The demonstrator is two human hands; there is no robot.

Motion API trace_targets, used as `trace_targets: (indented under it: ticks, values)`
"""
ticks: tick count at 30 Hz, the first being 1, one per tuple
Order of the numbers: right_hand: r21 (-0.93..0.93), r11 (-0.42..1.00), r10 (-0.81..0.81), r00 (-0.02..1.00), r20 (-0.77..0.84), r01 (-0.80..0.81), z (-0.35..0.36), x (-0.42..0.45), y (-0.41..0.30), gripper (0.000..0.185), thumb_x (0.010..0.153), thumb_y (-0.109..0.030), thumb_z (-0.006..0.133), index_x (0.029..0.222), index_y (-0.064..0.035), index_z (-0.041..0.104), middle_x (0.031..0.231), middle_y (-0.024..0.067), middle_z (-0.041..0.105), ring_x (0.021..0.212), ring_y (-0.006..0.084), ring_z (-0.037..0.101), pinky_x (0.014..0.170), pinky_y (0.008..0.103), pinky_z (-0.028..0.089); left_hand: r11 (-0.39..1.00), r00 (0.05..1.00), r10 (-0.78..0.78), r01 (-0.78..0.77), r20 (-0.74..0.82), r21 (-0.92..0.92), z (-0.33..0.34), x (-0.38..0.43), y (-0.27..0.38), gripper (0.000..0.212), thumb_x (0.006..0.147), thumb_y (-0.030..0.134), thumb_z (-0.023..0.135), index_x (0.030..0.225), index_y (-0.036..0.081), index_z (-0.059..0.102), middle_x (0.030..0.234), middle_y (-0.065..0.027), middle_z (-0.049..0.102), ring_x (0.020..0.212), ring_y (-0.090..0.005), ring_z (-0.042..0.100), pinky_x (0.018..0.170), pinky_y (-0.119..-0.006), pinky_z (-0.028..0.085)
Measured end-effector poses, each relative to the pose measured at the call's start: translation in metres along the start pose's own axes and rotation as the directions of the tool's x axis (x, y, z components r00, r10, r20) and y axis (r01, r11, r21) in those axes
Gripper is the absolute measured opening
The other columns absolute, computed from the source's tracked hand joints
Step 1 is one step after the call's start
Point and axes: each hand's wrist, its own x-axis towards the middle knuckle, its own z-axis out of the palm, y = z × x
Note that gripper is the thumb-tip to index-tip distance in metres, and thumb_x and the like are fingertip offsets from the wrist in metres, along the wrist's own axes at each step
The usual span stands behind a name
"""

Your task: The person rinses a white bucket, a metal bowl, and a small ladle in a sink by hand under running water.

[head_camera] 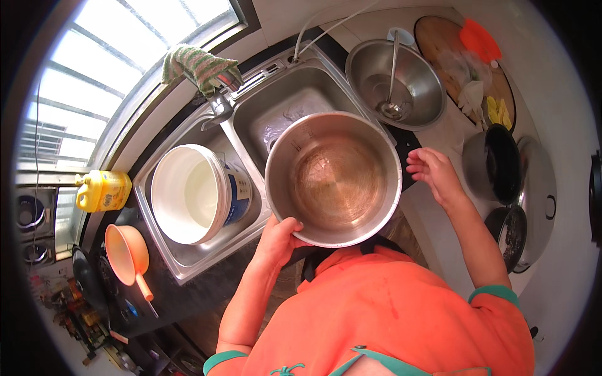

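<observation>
A large metal pot [336, 178] is held up over the near edge of the right sink basin, its inside facing me. Brownish staining covers its bottom, and nothing else shows in it. My left hand [278, 240] grips the pot's rim at the lower left, thumb over the edge. Off the pot's right side, my right hand [432, 174] is in the air, fingers loosely extended and holding nothing. Behind the pot, the right basin [301, 91] of the stainless steel sink is wet. A white plastic bucket [190, 195] with a blue label stands in the left basin.
A striped cloth [200, 68] drapes over the faucet [218, 110]. A steel bowl [360, 70] with a ladle [392, 84] stands right of the sink. Dark pots [479, 164] are at far right. An orange dipper [127, 254] and a yellow jug [106, 190] lie left.
</observation>
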Motion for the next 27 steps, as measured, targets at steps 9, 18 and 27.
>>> trace_targets:
  ticks: [9,18,27]
  values:
    - [0.443,0.872,0.11,0.966,0.232,-0.206,-0.044,0.109,0.02,0.038,0.086,-0.032,0.048,0.105,0.0001,0.046,0.107,0.0184,0.055,0.092,0.0274,0.057,0.077,0.0375,0.047,0.997,0.993,0.058,-0.063,-0.099,-0.048,0.055,0.006,-0.053,0.045,0.071,0.002,0.042,0.115,-0.007,0.039,0.102,-0.0179,0.053,0.082,-0.0279,0.062,0.064,-0.037,0.058]
    - [0.548,0.825,0.0,0.97,0.243,-0.138,-0.105,0.194,-0.011,0.029,0.079,-0.025,0.057,0.099,-0.0049,0.052,0.098,0.0139,0.058,0.09,0.0285,0.057,0.073,0.0389,0.047,0.98,0.974,0.196,-0.198,-0.111,-0.001,0.113,0.044,-0.079,0.065,0.069,0.002,0.045,0.131,0.009,0.024,0.11,-0.0155,0.048,0.088,-0.029,0.058,0.064,-0.038,0.057]
    - [0.269,0.963,-0.034,0.988,0.151,-0.008,-0.132,0.185,-0.014,0.038,0.084,-0.025,0.053,0.117,-0.0063,0.047,0.108,0.0098,0.056,0.094,0.0204,0.056,0.077,0.0315,0.045,0.965,0.965,0.243,-0.251,-0.103,-0.08,0.141,0.08,-0.097,0.072,0.071,0.001,0.047,0.133,0.015,0.013,0.106,-0.0146,0.044,0.08,-0.025,0.056,0.051,-0.034,0.055]
